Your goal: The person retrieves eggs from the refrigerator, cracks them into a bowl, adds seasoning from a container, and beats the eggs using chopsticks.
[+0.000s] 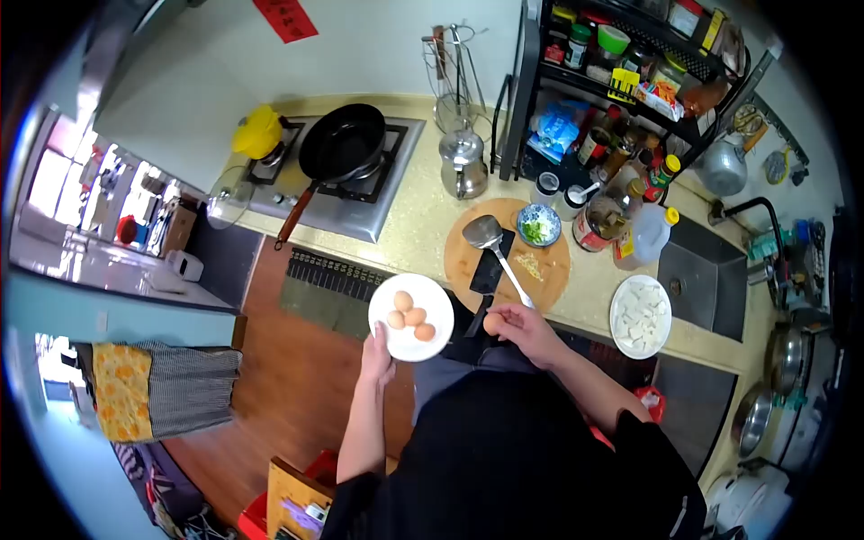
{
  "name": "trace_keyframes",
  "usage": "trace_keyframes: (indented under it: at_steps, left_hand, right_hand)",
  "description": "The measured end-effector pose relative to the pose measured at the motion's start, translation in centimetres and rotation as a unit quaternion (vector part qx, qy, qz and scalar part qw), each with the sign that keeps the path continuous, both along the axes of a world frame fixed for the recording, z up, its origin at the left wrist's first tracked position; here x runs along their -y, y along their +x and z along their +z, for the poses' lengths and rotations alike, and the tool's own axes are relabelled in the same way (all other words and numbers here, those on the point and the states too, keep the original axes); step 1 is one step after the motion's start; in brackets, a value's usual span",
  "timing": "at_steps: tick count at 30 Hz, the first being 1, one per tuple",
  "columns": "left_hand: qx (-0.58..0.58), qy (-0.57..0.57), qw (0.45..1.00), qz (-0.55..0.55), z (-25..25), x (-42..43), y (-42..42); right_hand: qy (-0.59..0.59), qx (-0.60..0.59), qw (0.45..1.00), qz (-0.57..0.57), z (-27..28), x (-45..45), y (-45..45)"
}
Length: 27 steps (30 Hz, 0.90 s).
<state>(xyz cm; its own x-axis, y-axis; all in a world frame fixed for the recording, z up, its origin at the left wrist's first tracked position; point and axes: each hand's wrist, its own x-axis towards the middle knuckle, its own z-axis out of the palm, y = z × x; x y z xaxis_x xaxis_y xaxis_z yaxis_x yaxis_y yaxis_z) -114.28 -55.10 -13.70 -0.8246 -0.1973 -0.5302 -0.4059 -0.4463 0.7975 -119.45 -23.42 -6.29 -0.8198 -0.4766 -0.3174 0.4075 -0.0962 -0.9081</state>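
Note:
My left hand [379,358] grips the lower left rim of a white plate [436,299], its thumb on top. Several brown eggs [415,317] lie on the plate, held out over the floor in front of the counter. Between the fingertips of my right hand [529,335] is another egg [492,324], just off the counter's front edge. Close by, a round wooden cutting board [461,270] carries a metal spatula [484,232], a dark-bladed knife [490,270], some finely chopped pale bits [529,265] and a patterned bowl [538,225] with chopped greens.
A black frying pan [342,142] sits on the gas stove [389,193], its handle pointing toward the front. Right of the board are bottles and jars [601,220], a plate of white chunks [641,315] and the sink [702,279]. A black spice rack [621,90] stands behind.

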Motion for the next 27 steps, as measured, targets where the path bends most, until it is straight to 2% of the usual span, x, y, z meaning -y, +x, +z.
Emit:
trace_keyframes:
  at_steps: [1, 3, 4, 6, 7, 8, 9, 10, 11, 13, 15, 19, 22, 24, 27]
  left_hand:
    - [0.014, -0.008, 1.000, 0.013, -0.7, 0.9, -2.1]
    - [0.031, -0.006, 0.997, -0.075, -2.3, 5.2, -7.5]
    - [0.042, -0.022, 0.998, -0.052, -1.8, 5.1, -9.6]
    - [0.037, -0.048, 0.991, -0.118, -4.4, 7.9, -13.4]
    - [0.034, -0.059, 0.986, -0.154, -4.8, 8.7, -15.3]
    - [0.043, -0.040, 0.990, -0.129, -5.5, 8.8, -17.0]
    - [0.047, -0.045, 0.986, -0.150, -5.7, 9.4, -18.8]
    - [0.055, -0.051, 0.982, -0.173, -5.9, 10.3, -20.1]
    - [0.060, -0.054, 0.978, -0.191, -6.2, 10.9, -21.4]
    - [0.053, -0.046, 0.965, -0.251, -6.4, 12.5, -23.8]
    - [0.077, -0.057, 0.968, -0.234, -6.1, 12.5, -25.1]
    - [0.078, -0.060, 0.953, -0.288, -7.0, 13.9, -27.0]
    - [0.109, -0.049, 0.955, -0.273, -7.3, 13.2, -27.6]
    - [0.109, -0.052, 0.950, -0.289, -7.5, 12.8, -27.9]
    - [0.092, -0.050, 0.946, -0.307, -8.4, 13.3, -28.2]
  right_hand:
    - [0.003, 0.007, 1.000, -0.026, -0.6, 0.9, -0.6]
    - [-0.022, 0.079, 0.992, -0.097, -2.7, 3.2, -1.9]
    - [-0.011, 0.066, 0.991, -0.118, -3.3, 4.2, -2.4]
    - [0.010, 0.049, 0.984, -0.170, -4.4, 6.7, -2.9]
    - [0.078, 0.006, 0.982, -0.174, -4.8, 8.3, -3.0]
    - [0.149, -0.036, 0.972, -0.177, -5.1, 10.1, -3.6]
    - [0.221, -0.074, 0.956, -0.178, -5.3, 11.7, -4.4]
    - [0.295, -0.174, 0.923, -0.175, -5.4, 13.2, -5.5]
    - [0.331, -0.226, 0.895, -0.195, -7.5, 15.2, -6.1]
    - [0.459, -0.268, 0.823, -0.200, -7.5, 18.3, -7.9]
    - [0.508, -0.283, 0.786, -0.211, -9.8, 20.1, -9.5]
    - [0.563, -0.280, 0.742, -0.234, -13.0, 22.4, -10.5]
    - [0.586, -0.260, 0.728, -0.242, -14.2, 23.0, -10.5]
    - [0.585, -0.241, 0.738, -0.235, -13.8, 23.0, -10.5]
    - [0.589, -0.247, 0.724, -0.259, -13.9, 23.3, -10.7]
